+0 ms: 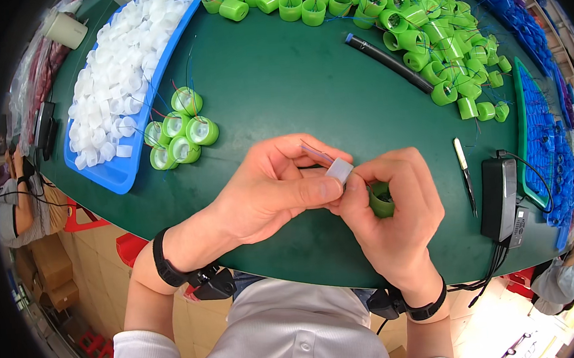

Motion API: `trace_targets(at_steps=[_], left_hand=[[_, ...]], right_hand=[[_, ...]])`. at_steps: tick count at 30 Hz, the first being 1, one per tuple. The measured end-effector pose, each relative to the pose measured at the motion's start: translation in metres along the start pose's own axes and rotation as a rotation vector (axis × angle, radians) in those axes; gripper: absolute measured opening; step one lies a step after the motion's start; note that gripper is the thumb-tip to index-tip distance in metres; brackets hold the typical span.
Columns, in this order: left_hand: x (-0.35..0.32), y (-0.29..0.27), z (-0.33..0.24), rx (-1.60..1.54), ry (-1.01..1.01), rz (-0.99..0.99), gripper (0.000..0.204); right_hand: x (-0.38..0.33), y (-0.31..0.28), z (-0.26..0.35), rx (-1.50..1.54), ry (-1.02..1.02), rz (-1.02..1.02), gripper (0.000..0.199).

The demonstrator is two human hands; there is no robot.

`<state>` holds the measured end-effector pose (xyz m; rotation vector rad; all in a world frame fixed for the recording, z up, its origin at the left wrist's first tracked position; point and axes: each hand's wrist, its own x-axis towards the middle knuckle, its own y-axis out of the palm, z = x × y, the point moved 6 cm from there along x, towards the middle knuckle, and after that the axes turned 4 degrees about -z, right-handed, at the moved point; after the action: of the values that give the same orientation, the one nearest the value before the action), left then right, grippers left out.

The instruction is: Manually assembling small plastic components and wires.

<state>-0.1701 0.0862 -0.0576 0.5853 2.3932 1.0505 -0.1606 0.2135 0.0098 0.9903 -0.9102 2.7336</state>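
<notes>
- At near centre, pinching white plastic block (pixel 339 169) in left hand (pixel 271 187), probably for steadiness.
- Just right, cradling green plastic cup (pixel 382 202) in curled right hand (pixel 399 208), probably keeping it close.

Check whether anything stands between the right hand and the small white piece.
Nothing visible. The right hand has its fingertips right at the small white piece, pinched in the left hand; the green cup sits in the right hand's curl.

Assembly workshop (bulk green cups (pixel 436 31))
</notes>
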Motion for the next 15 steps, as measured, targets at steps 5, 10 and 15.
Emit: trace_targets(at_steps=[5, 10, 15], left_hand=[[0.0021, -0.0037, -0.0009, 0.096, 0.052, -0.041, 0.031], [0.0023, -0.0042, 0.0008, -0.090, -0.018, -0.041, 0.031], [0.0022, -0.0001, -0.0002, -0.075, -0.018, -0.015, 0.032]], right_hand=[[-0.0015, 0.0065, -0.0060, 0.039, 0.106, 0.125, 0.020], [0.0040, 0.0017, -0.0038, 0.070, 0.095, 0.061, 0.021], [0.0037, -0.0005, -0.0036, 0.089, 0.051, 0.047, 0.021]])
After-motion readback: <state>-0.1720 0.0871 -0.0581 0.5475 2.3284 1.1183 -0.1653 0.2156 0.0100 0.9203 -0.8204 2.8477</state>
